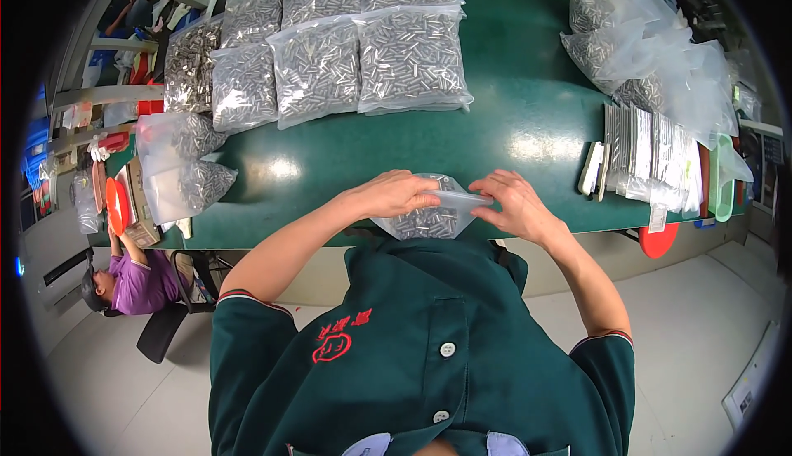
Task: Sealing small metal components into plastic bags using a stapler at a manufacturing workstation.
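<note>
A clear plastic zip bag (425, 222) partly filled with small metal pins lies at the near edge of the green table, right in front of me. My left hand (394, 194) pinches the left end of the bag's top edge between thumb and fingers. At the right end of that same edge, my right hand (513, 204) grips the plastic with thumb and forefinger. The top strip is stretched between both hands, and the metal pieces rest in the lower part of the bag. Whether the seal is closed I cannot tell.
Several full bags of metal pins (412, 56) stand in rows at the far left. Smaller part-filled bags (186, 163) lie nearer on the left. To the right are a heap of bags (631, 35), a stack of flat packets (648, 155) and a green tray (723, 177). A person in purple (148, 278) sits at left.
</note>
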`<state>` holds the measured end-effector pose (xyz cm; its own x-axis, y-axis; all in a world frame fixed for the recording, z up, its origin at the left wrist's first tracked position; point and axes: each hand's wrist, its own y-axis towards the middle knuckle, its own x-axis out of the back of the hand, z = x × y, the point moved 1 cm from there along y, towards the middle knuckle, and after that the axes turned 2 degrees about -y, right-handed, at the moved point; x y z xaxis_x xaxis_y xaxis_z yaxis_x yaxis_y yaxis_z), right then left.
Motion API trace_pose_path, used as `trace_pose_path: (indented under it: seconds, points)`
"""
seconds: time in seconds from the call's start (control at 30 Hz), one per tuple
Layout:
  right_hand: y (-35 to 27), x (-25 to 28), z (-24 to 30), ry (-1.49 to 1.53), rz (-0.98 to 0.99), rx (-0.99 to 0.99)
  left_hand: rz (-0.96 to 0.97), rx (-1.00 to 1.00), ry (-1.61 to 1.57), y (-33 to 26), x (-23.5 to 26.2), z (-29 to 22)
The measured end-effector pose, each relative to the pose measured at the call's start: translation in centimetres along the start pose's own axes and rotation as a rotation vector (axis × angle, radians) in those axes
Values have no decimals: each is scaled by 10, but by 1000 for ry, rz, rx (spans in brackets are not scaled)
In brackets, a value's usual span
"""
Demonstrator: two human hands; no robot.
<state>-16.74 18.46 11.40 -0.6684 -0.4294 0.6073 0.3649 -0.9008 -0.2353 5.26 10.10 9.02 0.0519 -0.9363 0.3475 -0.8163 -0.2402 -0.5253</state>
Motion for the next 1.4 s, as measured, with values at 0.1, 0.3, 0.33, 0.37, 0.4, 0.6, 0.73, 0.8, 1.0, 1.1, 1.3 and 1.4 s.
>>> trace_pose_path:
  seconds: [0.1,0.3,0.33,0.37,0.4,0.6,0.73,0.8,1.0,1.1,1.3,1.4]
  points:
    - [9,1,3,-196,62,110,6,28,8,-1,1,0]
    - [18,-4,-7,-169,78,177,-36,-18,86,-14,3,15]
    - [20,-4,-9,-125,102,160,-40,-16,81,-17,4,17]
    - [23,-3,-10,-81,124,144,3,4,54,-20,6,20]
    - [26,-1,-10,-81,129,149,47,23,28,-23,7,23]
    - [33,2,-15,19,280,-21,110,13,-296,-34,13,43]
    - [35,-3,-24,121,289,-124,154,89,-499,-38,12,53]
    - [36,-3,-26,146,298,-148,62,16,-413,-42,9,58]
    - [39,-6,-32,204,314,-185,77,0,-410,-51,9,63]
    - [41,-9,-39,274,342,-224,89,69,-658,-53,8,64]
    - [42,-10,-40,352,390,-331,-62,-68,-985,-73,-2,81]
    - [41,-12,-43,378,378,-351,-228,-26,-947,-81,-9,74]
